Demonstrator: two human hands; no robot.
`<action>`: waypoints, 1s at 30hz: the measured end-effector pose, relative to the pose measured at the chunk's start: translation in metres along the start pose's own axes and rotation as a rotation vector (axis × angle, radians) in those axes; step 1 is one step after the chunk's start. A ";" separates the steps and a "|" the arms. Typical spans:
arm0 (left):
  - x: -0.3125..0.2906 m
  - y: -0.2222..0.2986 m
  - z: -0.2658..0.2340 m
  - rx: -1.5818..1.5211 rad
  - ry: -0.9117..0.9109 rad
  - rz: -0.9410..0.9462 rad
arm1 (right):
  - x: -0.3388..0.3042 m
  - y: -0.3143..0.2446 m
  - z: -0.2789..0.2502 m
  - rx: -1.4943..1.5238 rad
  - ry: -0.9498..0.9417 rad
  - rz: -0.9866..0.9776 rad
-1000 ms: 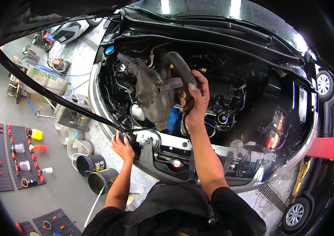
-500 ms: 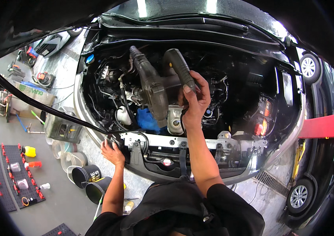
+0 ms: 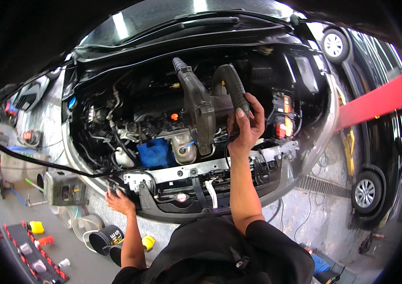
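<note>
My right hand is wrapped round the handle of a dark handheld blower, raised above the engine bay. The blower's ribbed nozzle points toward the windscreen, and its cord hangs below my wrist. Low on the left, my left hand lies with fingers apart on the car's front corner, touching the dark edge there. A blue cloth rests inside the bay beside a metal heat shield. An orange cap shows on the engine, left of the blower.
A battery sits at the bay's right. A black hose or cable crosses the left side. Buckets and a tool panel are at lower left. A red lift arm and another car are at right.
The blower has moved right across the engine in my right hand, uncovering the orange cap. My view has shifted and turned; my left hand stays on the car's front corner.
</note>
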State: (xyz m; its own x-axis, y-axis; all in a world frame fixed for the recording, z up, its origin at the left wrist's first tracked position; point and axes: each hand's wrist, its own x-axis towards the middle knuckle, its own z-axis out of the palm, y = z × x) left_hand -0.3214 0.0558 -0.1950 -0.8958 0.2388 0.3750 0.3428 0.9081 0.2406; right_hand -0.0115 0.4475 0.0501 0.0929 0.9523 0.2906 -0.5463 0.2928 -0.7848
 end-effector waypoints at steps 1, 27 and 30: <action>0.000 0.006 -0.006 -0.006 -0.019 -0.029 | 0.003 -0.005 -0.008 -0.015 0.024 -0.022; 0.001 -0.006 0.001 0.033 -0.023 0.006 | 0.061 -0.078 -0.138 -0.262 0.452 -0.380; 0.000 -0.006 0.003 -0.007 0.005 0.026 | 0.059 -0.081 -0.148 -0.294 0.474 -0.370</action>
State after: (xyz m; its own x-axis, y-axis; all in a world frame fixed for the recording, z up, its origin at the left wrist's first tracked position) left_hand -0.3242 0.0513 -0.1992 -0.8851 0.2602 0.3859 0.3678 0.8991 0.2374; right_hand 0.1613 0.4920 0.0503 0.6230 0.6997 0.3496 -0.1646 0.5542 -0.8160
